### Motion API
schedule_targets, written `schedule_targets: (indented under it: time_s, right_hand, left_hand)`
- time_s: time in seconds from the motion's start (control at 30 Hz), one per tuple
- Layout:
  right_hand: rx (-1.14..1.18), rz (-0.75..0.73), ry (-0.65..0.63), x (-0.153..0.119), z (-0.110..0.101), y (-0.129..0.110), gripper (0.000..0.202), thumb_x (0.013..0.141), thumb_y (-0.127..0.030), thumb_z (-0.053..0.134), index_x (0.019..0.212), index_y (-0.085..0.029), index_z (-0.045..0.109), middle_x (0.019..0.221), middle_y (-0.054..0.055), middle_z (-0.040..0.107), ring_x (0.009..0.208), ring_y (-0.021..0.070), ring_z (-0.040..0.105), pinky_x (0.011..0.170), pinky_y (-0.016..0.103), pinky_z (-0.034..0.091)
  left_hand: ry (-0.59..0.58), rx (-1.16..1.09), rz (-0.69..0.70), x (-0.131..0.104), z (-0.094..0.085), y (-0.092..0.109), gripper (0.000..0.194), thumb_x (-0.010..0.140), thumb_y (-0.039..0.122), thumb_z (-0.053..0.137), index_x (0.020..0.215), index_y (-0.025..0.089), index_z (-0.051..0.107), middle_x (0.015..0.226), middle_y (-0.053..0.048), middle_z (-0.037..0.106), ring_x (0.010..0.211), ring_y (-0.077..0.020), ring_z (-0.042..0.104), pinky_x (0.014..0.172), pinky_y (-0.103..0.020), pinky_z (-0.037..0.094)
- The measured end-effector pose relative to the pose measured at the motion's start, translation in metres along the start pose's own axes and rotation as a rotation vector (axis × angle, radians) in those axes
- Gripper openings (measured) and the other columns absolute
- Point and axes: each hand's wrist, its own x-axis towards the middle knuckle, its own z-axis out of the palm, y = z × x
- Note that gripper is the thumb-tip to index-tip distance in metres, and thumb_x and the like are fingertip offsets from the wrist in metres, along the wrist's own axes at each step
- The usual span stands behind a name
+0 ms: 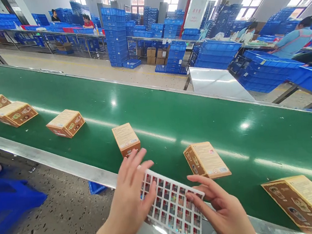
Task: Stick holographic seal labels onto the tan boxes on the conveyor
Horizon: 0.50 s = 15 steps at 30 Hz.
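A white grid tray [173, 203] with many small compartments sits at the near edge of the green belt. Small shiny red and dark pieces fill its compartments; what they are is too small to tell. My left hand [132, 191] is over the tray's left end, fingers stretched and apart, a little blurred. Its fingertips overlap the lower edge of a brown and cream carton [126, 138]; whether they touch it I cannot tell. My right hand [221, 208] grips the tray's right corner between thumb and fingers. Just beyond that hand lies another carton [206, 160].
More cartons lie along the green conveyor belt [149, 106], including one at the right [308, 202] and one at the left [66, 123]. A metal rail [73, 166] edges the belt. Stacked blue crates [116, 36] and seated people are across the aisle.
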Motion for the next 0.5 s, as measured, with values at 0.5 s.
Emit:
schedule_targets:
  time_s: [0.5]
  right_hand:
    - [-0.029, -0.044, -0.175, -0.003, 0.006, -0.005, 0.032, 0.088, -0.055, 0.067, 0.078, -0.025, 0.075, 0.068, -0.002, 0.073, 0.062, 0.0159, 0.066, 0.06, 0.02, 0.049]
  left_hand:
    - [-0.353, -0.114, 0.064, -0.002, 0.001, 0.016, 0.003, 0.096, 0.018, 0.062, 0.095, 0.021, 0.062, 0.088, 0.004, 0.074, 0.078, -0.0159, 0.069, 0.07, -0.028, 0.043]
